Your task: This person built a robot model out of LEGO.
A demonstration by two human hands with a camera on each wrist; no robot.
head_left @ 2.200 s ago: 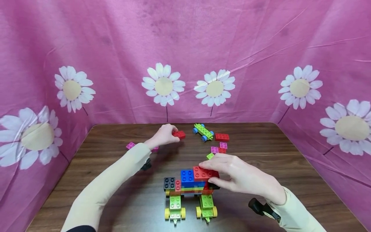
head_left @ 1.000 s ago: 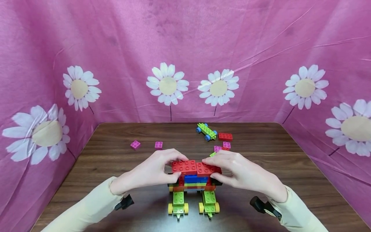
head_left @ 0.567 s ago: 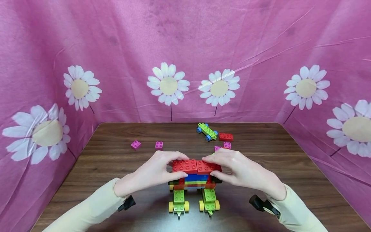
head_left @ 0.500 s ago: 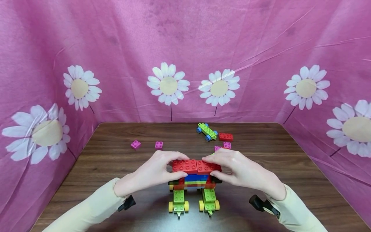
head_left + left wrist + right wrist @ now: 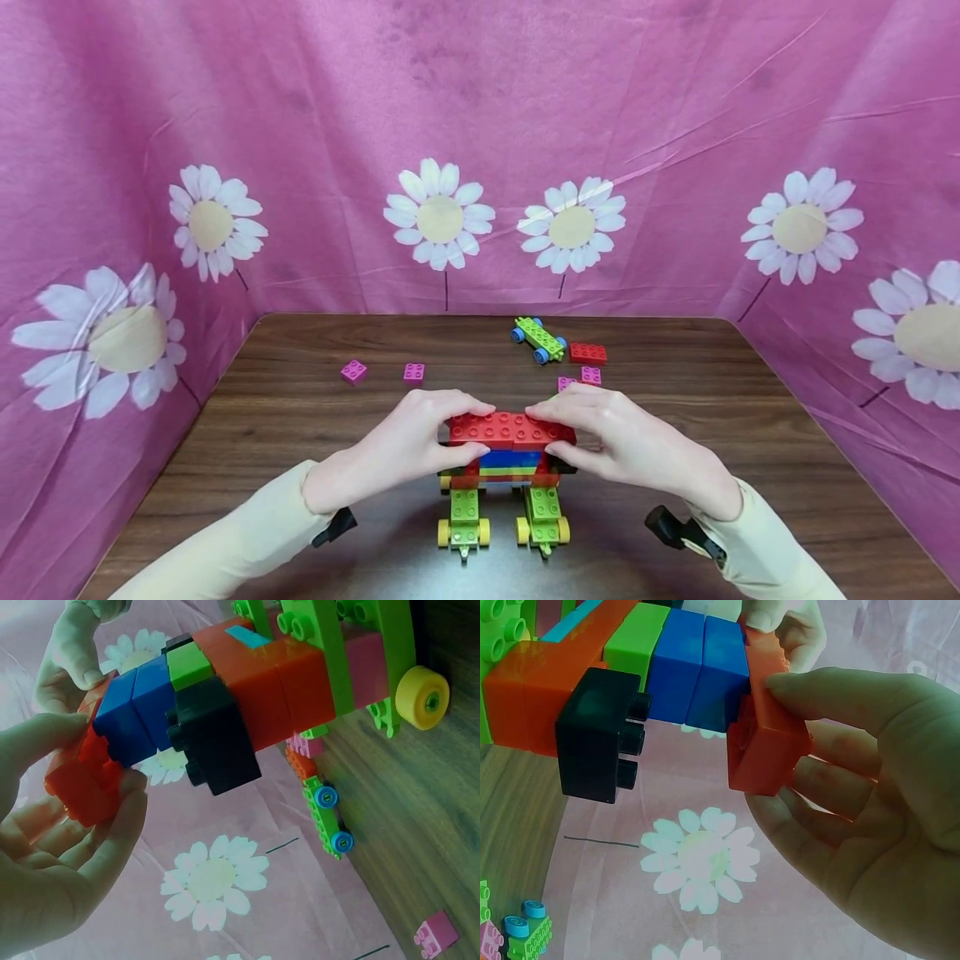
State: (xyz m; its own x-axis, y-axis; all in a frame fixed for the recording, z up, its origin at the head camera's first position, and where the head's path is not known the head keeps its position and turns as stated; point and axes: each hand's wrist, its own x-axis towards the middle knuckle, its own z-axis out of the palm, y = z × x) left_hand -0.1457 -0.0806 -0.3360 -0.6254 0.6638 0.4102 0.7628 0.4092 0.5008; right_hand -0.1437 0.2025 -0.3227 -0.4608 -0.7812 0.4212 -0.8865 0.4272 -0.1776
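Note:
A toy block structure stands on the table on two light-green wheeled bases with yellow wheels. Two red bricks lie end to end across its top, over blue bricks. My left hand pinches the left red brick between thumb and fingers. The right red brick is pinched the same way by my right hand. In the wrist views, both red bricks overhang the blue ones at their outer ends. Lower down, a black brick juts from the left side and another black brick from the right.
At the back right lie a green car base with blue wheels, a loose red brick and pink bricks, partly hidden by my right hand. Two more pink bricks lie back left. Flowered pink cloth surrounds the table's back and sides.
My left hand has brought a red brick from the back of the table onto the structure's top left, beside the right one. Since then the two bricks have come level, with both hands barely moving.

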